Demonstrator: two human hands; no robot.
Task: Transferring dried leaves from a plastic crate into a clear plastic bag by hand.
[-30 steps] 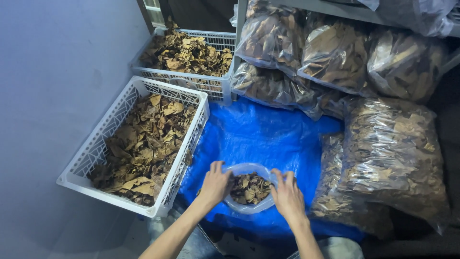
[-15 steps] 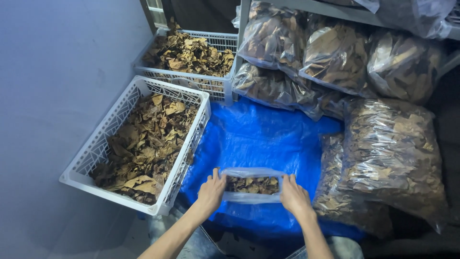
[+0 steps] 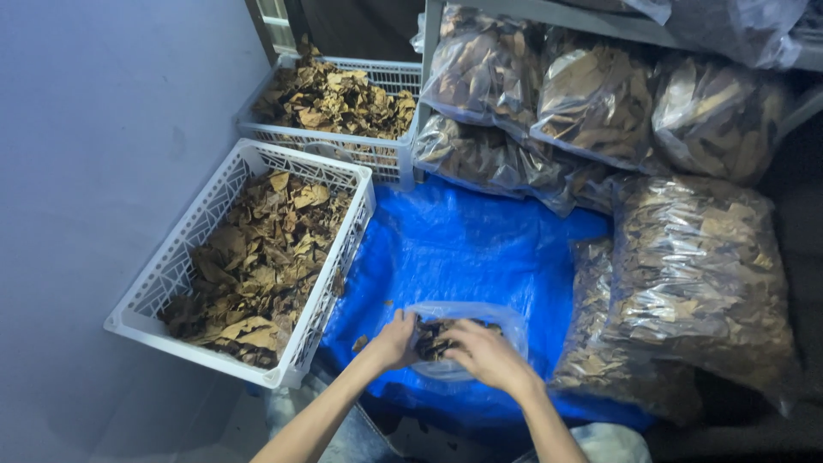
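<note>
Near crate (image 3: pixel 184 283): white, full of dried brown leaves, well left of the fingers.
Left hand (image 3: pixel 396 340): fingers curled, pinching the bag's left rim.
Clear plastic bag (image 3: pixel 459 339): on blue tarp (image 3: pixel 480 249), mouth upward (long axis left-right), leaves inside.
Right hand (image 3: pixel 482 353): fingers pressed together over the mouth.
Packed leaf bags (image 3: pixel 694 283): right.

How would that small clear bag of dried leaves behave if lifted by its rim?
The small clear bag would probably sag, since its thin film already crumples between the left hand and right hand. It likely feels light. The brittle-looking dried leaves may crumble.
</note>
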